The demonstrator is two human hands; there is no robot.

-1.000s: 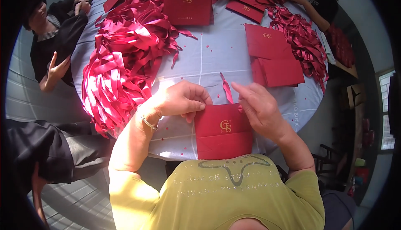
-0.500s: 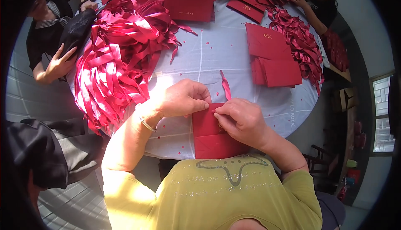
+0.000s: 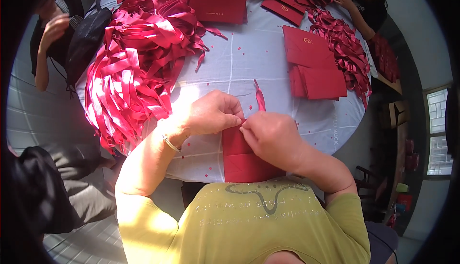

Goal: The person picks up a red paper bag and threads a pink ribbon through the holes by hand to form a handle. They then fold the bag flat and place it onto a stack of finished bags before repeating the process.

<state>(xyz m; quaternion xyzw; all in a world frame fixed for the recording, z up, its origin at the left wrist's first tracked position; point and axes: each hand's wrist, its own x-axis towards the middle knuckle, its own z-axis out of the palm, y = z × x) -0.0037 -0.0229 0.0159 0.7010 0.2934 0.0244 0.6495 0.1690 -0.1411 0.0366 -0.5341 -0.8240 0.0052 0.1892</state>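
A flat dark red paper bag [image 3: 239,165] lies on the table edge close to my body, its folded base toward me. My left hand [image 3: 215,113] pinches the bag's upper left edge between thumb and fingers. Beside it, my right hand [image 3: 270,137] is closed in a pinch at the upper part of the bag, fingertips near those of the left. A red ribbon [image 3: 259,96] sticks out beyond the bag's top edge, with one tipped end on the cloth; my right fingers cover the rest of it and most of the bag's right side.
A large heap of red ribbons [image 3: 139,67] lies at left, a smaller ribbon pile [image 3: 342,48] at right. Stacked red bags [image 3: 316,65] sit right of centre, with another bag [image 3: 218,0] farther back. Small red dots litter the white tablecloth [image 3: 225,67]. Other people sit at far left and far right.
My right hand has shifted slightly left and turned over the bag, bringing its fingertips closer to my left hand. At far left, the other person has raised a hand and moved.
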